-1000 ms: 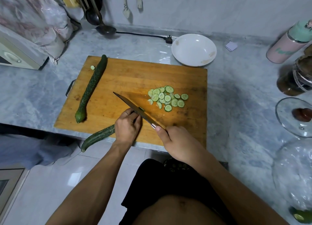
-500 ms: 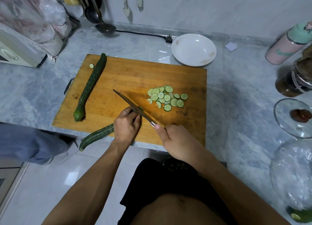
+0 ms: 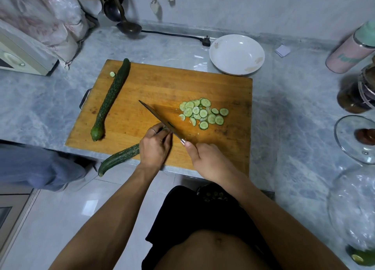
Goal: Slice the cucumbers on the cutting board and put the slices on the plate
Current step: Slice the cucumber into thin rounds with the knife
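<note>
Ideally the left hand (image 3: 155, 148), curled gripping the dark green bumpy cucumber (image 3: 119, 158), keeps fingertips tucked while the right hand (image 3: 207, 158), its grip wrapped on the broad steel knife (image 3: 160, 118), slices toward the pale round slices (image 3: 204, 113) at 2 o'clock.

Little has moved over the last second. The left hand (image 3: 155, 147), which grips the cucumber (image 3: 118, 158) being cut, has its fingertips a touch nearer the knife (image 3: 160, 118), and a sliver of the cucumber's pale green cut end now shows between the fingers and the blade. The right hand (image 3: 209, 159) has kept its grip on the knife's handle, with the blade set at much the same slant across the board (image 3: 158, 87). At the left edge, a person's blue trouser leg (image 3: 38, 166) has come further into view beside the bench (image 3: 30, 101).
</note>
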`<state>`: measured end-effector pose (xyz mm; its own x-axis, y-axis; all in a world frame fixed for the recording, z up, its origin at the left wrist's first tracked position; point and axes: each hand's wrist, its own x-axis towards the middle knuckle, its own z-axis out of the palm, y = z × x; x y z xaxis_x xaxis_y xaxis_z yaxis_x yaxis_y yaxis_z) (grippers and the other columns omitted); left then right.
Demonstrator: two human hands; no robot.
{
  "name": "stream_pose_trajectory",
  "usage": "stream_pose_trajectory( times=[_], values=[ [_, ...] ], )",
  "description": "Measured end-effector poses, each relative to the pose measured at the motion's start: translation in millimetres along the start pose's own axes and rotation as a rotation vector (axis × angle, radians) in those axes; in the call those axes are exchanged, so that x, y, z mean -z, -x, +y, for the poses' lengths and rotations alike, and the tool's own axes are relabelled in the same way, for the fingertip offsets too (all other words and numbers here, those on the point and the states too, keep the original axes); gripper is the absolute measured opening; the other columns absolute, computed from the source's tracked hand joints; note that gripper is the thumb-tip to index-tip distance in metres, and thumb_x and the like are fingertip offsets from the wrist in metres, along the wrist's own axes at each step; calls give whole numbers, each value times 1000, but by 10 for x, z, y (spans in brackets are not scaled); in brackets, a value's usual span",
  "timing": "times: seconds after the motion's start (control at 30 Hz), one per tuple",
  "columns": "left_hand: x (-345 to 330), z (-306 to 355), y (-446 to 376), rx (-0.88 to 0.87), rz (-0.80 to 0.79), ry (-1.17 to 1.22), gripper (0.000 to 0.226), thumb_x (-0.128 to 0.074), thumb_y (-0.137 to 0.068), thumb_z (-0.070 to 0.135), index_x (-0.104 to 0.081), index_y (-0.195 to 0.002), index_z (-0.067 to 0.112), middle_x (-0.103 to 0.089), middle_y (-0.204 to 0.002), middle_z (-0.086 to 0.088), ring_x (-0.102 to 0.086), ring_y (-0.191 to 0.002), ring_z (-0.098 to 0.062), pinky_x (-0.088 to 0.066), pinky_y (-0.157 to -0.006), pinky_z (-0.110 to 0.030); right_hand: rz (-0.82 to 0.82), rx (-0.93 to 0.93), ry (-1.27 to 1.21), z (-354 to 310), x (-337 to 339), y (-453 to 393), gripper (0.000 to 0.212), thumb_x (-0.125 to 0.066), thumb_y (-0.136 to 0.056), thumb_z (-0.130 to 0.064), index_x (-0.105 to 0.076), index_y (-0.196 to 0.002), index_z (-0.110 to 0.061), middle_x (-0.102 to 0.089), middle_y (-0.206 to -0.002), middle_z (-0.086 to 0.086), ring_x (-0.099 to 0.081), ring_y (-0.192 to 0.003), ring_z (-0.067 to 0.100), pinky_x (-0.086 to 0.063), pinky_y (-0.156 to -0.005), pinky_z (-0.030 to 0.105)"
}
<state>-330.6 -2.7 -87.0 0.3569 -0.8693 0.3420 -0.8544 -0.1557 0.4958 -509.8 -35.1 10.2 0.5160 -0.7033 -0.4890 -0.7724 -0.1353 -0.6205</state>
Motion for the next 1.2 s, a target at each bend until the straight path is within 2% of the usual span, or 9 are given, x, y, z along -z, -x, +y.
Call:
stream_pose_trajectory(
  times=[0.1, 0.17, 0.33, 0.4, 0.5, 0.7, 0.93, 1.1, 1.2],
  values=[
    [14, 3, 30, -16, -9, -29, 13, -71, -85, 10, -77, -96, 8, -71, -109, -9, -69, -87, -29, -54, -61, -35, 15, 35, 3, 7, 46, 7, 55, -21, -106, -49, -46, -67, -19, -54, -74, 5, -49, -81, 23, -34, -72, 33],
    [20, -19, 36, -64, 24, -75, 13, -71, -85, 12, -78, -96, 10, -73, -106, -7, -69, -88, -28, -54, -64, -35, 21, 51, -2, 9, 70, 25, 57, -21, -106, -49, -45, -63, -19, -51, -66, 3, -51, -74, 22, -35, -69, 33],
    [0, -34, 58, -3, 7, -62, 30, -52, -89, 27, -78, -95, 14, -74, -106, -1, -65, -95, -24, -52, -65, -31, 9, 79, -14, -8, 109, 217, 57, -21, -105, -51, -43, -63, -18, -49, -68, 3, -48, -72, 19, -34, -65, 32],
    [-1, -31, 73, -13, -3, -62, 26, -55, -88, 23, -78, -92, 13, -73, -105, -1, -64, -94, -25, -50, -64, -30, 11, 82, -30, -5, 117, 259, 56, -22, -105, -52, -43, -63, -20, -49, -70, 3, -49, -72, 19, -34, -65, 32],
    [-4, -46, 65, -9, -5, -59, 19, -61, -86, 19, -78, -90, 11, -73, -104, -3, -64, -93, -26, -51, -63, -31, -8, 72, -31, 7, 100, 254, 53, -20, -104, -53, -44, -67, -23, -51, -79, 5, -49, -84, 22, -35, -71, 34],
    [-46, -96, 71, -4, -34, -74, 19, -61, -87, 20, -78, -92, 13, -73, -108, -1, -62, -97, -24, -52, -63, -31, -22, 59, -42, 10, 89, 256, 52, -20, -105, -53, -43, -68, -23, -50, -80, 3, -47, -88, 22, -35, -73, 34],
    [-32, -39, 55, -20, -5, -79, 20, -60, -89, 21, -78, -95, 13, -72, -115, -1, -63, -98, -24, -51, -64, -30, -13, 42, -76, 36, 62, 141, 58, -20, -104, -53, -41, -61, -20, -44, -65, 2, -43, -67, 17, -31, -65, 32],
    [-42, -67, 52, -36, -13, -90, 17, -64, -87, 17, -78, -94, 11, -72, -114, -3, -63, -97, -26, -53, -63, -32, 0, 0, -53, 28, -19, 38, 56, -17, -104, -54, -43, -67, -22, -54, -83, 10, -50, -90, 24, -40, -75, 37],
    [-31, -75, 54, -42, -19, -81, 15, -68, -86, 12, -78, -96, 10, -72, -114, -5, -64, -98, -25, -54, -65, -32, 11, 14, -36, 29, -49, 29, 54, -16, -105, -51, -44, -67, -22, -55, -80, 8, -48, -93, 25, -39, -78, 38]
  ],
)
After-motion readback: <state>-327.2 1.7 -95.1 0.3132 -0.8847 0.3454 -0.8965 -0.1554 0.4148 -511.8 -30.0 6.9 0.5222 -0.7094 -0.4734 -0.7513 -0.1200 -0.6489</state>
